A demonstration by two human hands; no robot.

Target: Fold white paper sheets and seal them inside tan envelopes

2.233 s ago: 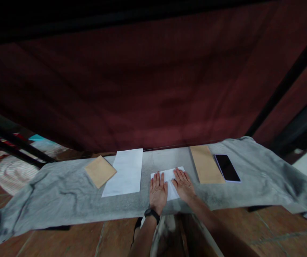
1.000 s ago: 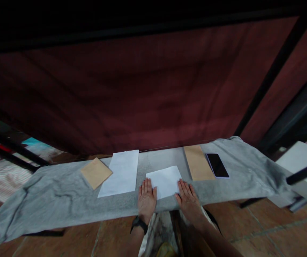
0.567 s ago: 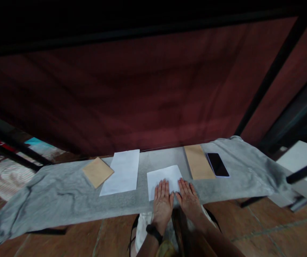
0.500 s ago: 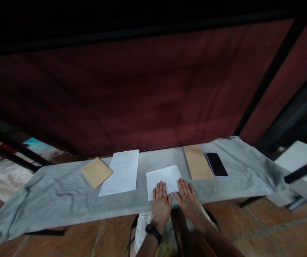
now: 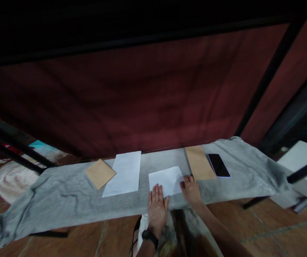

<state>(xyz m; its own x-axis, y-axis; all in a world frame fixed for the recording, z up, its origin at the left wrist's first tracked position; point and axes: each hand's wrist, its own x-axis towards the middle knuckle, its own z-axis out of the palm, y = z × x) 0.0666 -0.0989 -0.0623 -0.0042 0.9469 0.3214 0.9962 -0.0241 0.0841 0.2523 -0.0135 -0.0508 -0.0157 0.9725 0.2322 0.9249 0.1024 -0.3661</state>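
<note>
A white sheet of paper point(image 5: 166, 180), smaller than the one to its left, lies flat in front of me on a grey cloth. My left hand point(image 5: 157, 207) rests palm down on its near left part, fingers stretched out. My right hand point(image 5: 191, 189) is at the sheet's right edge, its fingers curled in and closed on that edge; the fingertips are partly hidden. To the left lies a larger white sheet point(image 5: 125, 173). A square brown paper piece point(image 5: 100, 174) overlaps its left side.
Grey cloth point(image 5: 75, 203) covers the narrow bench. A brown paper rectangle point(image 5: 200, 162) and a phone point(image 5: 219, 165) lie to the right. Behind the bench hangs a dark red cloth point(image 5: 153, 103) below a dark bar. Dark metal legs stand at both sides, and a white box point(image 5: 302, 160) is at the right.
My right hand has gone from lying flat on the sheet to curling its fingers at the right edge. My left hand has slid slightly nearer to me and stays flat.
</note>
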